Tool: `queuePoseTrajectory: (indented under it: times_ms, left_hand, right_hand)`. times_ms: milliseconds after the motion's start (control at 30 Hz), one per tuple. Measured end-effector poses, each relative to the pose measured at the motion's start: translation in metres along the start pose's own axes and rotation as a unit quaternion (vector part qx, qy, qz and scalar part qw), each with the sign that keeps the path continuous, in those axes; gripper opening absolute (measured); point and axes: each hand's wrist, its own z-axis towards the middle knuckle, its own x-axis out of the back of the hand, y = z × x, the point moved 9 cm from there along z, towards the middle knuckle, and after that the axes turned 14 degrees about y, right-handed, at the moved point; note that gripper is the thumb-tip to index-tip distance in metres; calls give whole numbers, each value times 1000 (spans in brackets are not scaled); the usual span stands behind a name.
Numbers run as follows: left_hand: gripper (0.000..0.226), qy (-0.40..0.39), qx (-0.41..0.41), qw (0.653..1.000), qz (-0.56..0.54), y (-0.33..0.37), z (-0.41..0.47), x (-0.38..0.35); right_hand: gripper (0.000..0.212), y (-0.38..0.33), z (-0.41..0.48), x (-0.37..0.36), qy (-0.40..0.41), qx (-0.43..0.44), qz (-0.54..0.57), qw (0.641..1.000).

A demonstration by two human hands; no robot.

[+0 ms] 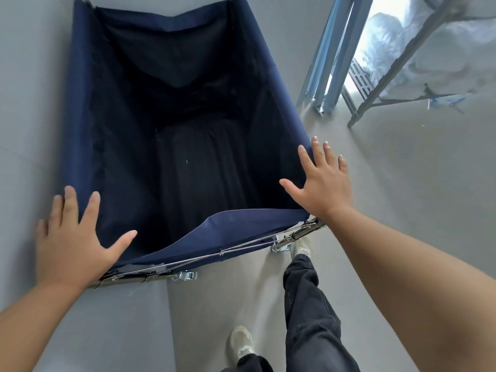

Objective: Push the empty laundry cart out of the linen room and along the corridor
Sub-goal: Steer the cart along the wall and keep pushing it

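A: Where is the cart [171, 124]?

B: Directly in front of the person, on the grey floor [402, 183]. Its navy fabric bag hangs open from a metal frame [300, 233], and the dark interior holds nothing visible. The cart's left side runs close along a grey wall [26, 103].

A: And the hands?

B: The left hand [72, 237] lies over the near left corner of the bag, palm down. Its fingers [91, 208] are spread flat and released, grasping nothing. The right hand [326, 183] sits at the near right corner, its fingers [304, 159] likewise splayed and unclenched, pointing forward. Whether either palm presses on the rim cannot be told.

A: What lies to the right?

B: A blue-grey door frame [330, 57], and just beyond it a metal rack [375, 103] carrying pale wrapped bundles [389, 41].

A: Below the cart?

B: Two light shoes and dark trousers [308, 304]; the right shoe [302, 245] is near the cart's rear right castor [280, 248], the left shoe [241, 342] further back.
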Motion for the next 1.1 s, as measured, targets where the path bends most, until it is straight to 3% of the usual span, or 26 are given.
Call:
queuePoseTrajectory:
  times_ms: [1100]
  left_hand:
    - [112, -74, -26, 995, -58, 19, 1, 8]
  right_hand:
    - [89, 1, 1, -2, -1, 12, 25, 1000]
